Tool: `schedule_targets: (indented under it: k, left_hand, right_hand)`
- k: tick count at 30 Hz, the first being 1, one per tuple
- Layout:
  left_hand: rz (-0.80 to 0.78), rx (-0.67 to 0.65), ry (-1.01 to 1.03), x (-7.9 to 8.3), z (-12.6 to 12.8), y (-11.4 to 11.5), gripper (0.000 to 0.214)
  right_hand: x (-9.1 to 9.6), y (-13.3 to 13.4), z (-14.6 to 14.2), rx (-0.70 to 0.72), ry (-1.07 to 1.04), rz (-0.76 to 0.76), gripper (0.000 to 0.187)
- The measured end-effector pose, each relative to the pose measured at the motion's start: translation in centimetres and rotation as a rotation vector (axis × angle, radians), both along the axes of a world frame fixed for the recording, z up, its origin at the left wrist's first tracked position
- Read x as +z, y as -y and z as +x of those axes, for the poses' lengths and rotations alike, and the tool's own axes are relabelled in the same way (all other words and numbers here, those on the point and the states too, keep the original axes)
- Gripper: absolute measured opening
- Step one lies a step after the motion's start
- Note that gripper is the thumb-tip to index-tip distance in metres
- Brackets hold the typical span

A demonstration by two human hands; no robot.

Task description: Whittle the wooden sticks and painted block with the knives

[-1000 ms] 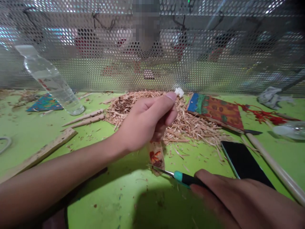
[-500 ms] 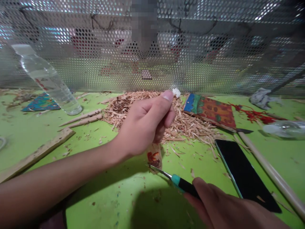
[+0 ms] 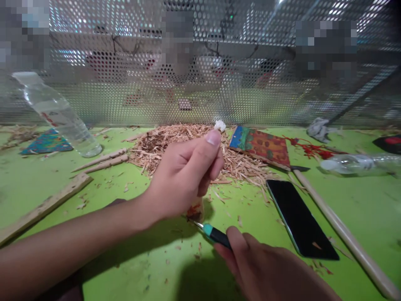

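Note:
My left hand [image 3: 184, 171] is closed round a painted wooden piece [image 3: 198, 209], thumb on top. Only its lower end shows below the fist, with red-orange and dark marks; the rest is hidden by the hand. In my right hand [image 3: 260, 261] is a craft knife [image 3: 217, 236] with a black and teal handle, its fingers wrapped round the grip. The knife's short blade points left, with its tip against or very close to the dark lower end of the piece; contact is hard to make out. Behind my left fist lies a heap of wood shavings [image 3: 175, 136].
Right of the hands lie a phone [image 3: 300, 217], a long wooden-handled tool [image 3: 344, 230], a painted board [image 3: 266, 146] and a lying bottle [image 3: 354, 163]. On the left are a tilted water bottle [image 3: 62, 115], carved sticks [image 3: 106, 161] and a wooden strip [image 3: 46, 205]. A perforated metal screen [image 3: 125, 92] stands behind.
My right hand has brought the knife closer to the left fist, and less of the blade shows. The whole view has shifted, so things sit further left. Both grips are unchanged.

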State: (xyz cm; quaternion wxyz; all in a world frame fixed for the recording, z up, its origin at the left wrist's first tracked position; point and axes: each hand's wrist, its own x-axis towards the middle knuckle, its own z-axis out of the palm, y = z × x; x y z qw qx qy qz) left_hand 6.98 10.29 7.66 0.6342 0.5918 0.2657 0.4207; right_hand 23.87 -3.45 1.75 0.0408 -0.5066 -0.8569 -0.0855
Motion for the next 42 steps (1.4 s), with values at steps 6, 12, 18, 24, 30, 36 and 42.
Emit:
schedule_targets:
  k: [6, 12, 18, 24, 30, 36, 42]
  left_hand:
    - [-0.023, -0.098, -0.008, -0.2, -0.5, -1.0, 0.049]
    - [0.101, -0.194, -0.212, 0.1, -1.5, -2.5, 0.043]
    - [0.193, -0.201, -0.300, 0.7, -0.7, -1.2, 0.044]
    - [0.228, -0.024, -0.306, 0.9, -1.2, 1.6, 0.046]
    - [-0.008, 0.151, -0.084, 0.4, -5.0, 3.9, 0.050]
    - [0.155, 0.093, -0.125, 0.2, -5.6, 5.0, 0.056]
    - [0.307, 0.061, -0.133, 0.4, -5.2, 5.0, 0.057]
  right_hand:
    - [0.1, -0.6, -0.8, -0.077, 0.053, 0.033, 0.034]
    - [-0.7, -1.4, -0.3, -0.041, 0.094, 0.108, 0.030]
    - [0.4, -1.9, -1.1, -0.129, 0.031, -0.208, 0.021]
    - [-0.2, -2.3, -2.4, -0.040, -0.069, -0.203, 0.021]
    - [-1.2, -0.8, -2.1, 0.267, -0.076, -0.232, 0.066]
    - [-1.8, 0.6, -1.1, 0.321, -0.023, -0.168, 0.076]
    - [-2.0, 2.4, -1.0, 0.291, 0.047, -0.050, 0.087]
